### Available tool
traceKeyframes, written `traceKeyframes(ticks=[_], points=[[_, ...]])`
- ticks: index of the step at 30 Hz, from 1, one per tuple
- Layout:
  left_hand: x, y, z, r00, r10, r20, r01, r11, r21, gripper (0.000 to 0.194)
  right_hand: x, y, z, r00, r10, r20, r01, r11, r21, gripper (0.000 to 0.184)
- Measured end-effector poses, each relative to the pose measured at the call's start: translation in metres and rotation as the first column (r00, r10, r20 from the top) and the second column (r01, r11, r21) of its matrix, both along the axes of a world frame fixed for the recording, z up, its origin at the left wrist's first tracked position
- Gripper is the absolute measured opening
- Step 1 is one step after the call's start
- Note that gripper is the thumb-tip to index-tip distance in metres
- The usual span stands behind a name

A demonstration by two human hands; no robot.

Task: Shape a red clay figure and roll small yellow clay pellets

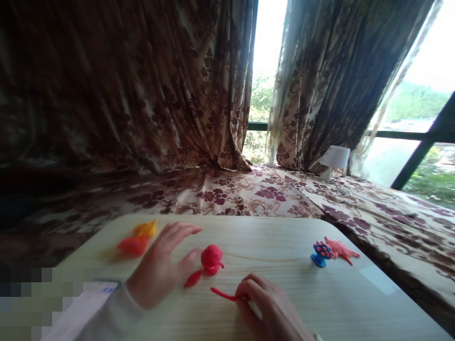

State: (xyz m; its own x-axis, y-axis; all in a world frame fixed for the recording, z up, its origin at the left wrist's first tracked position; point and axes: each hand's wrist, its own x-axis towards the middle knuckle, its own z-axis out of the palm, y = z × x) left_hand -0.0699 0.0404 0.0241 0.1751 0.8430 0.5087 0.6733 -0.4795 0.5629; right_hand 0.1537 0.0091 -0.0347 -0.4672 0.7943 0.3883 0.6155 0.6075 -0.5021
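A red modelling-clay figure with a round top stands near the middle of the table. Beside its left foot lies a flat, pointed red clay piece. My left hand is just left of the figure, slightly blurred, with thumb and fingers spread and nothing between them. Closer to me, my right hand pinches the right end of a thin red clay strip. The strip's free end points left, toward the figure, apart from it.
Orange clay and yellow clay lie at the table's left. A blue clay piece with pink dots stands at the right by flat pink clay. A phone-like screen is at lower left. A white lamp stands beyond the table.
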Motion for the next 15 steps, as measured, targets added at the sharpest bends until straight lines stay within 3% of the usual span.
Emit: traceKeyframes(ticks=[2,5,10,15], points=[[0.014,-0.013,0.007,0.997,-0.078,0.009,0.077,0.993,0.094,0.017,0.002,-0.001,0.007,0.995,0.03,-0.097,-0.029,1.0,0.013,0.013],[0.038,-0.028,0.002,0.967,-0.254,-0.032,0.255,0.965,0.055,0.02,0.002,-0.003,0.019,0.969,0.073,-0.235,-0.047,0.992,0.115,0.012],[0.052,-0.035,-0.012,0.96,-0.274,0.063,0.28,0.911,-0.303,0.016,0.0,-0.004,0.026,0.93,0.121,-0.348,-0.053,0.979,0.198,0.017],[0.054,-0.037,-0.013,0.95,-0.206,0.233,0.299,0.813,-0.5,0.024,0.002,-0.005,0.024,0.954,0.098,-0.283,-0.056,0.986,0.155,0.026]])
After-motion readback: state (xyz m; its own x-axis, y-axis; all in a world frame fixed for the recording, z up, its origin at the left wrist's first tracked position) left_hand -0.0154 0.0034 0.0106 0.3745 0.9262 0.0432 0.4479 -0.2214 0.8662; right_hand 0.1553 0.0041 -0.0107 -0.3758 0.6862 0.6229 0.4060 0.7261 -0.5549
